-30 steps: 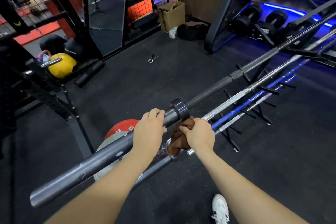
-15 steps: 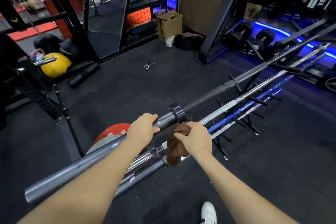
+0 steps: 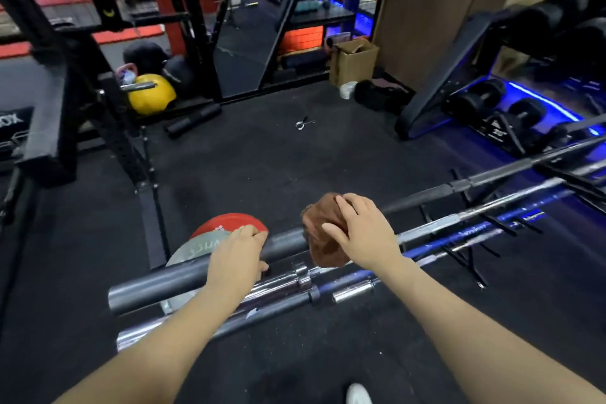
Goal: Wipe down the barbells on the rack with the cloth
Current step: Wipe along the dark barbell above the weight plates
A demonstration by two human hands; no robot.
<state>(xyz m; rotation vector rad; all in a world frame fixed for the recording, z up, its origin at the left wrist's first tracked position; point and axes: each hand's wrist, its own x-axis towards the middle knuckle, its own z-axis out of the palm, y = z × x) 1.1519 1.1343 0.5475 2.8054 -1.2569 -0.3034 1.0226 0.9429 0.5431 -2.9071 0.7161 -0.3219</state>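
Both hands grip the barbell (image 3: pixel 285 244), right hand (image 3: pixel 364 233) pressing cloth (image 3: pixel 323 229).

A dark grey barbell (image 3: pixel 183 282) lies topmost on the rack (image 3: pixel 465 259), running from lower left up to the right. A brown cloth (image 3: pixel 323 236), bunched, drapes over its sleeve. Below it lie chrome (image 3: pixel 459 218) and blue (image 3: pixel 475 233) barbells, side by side.
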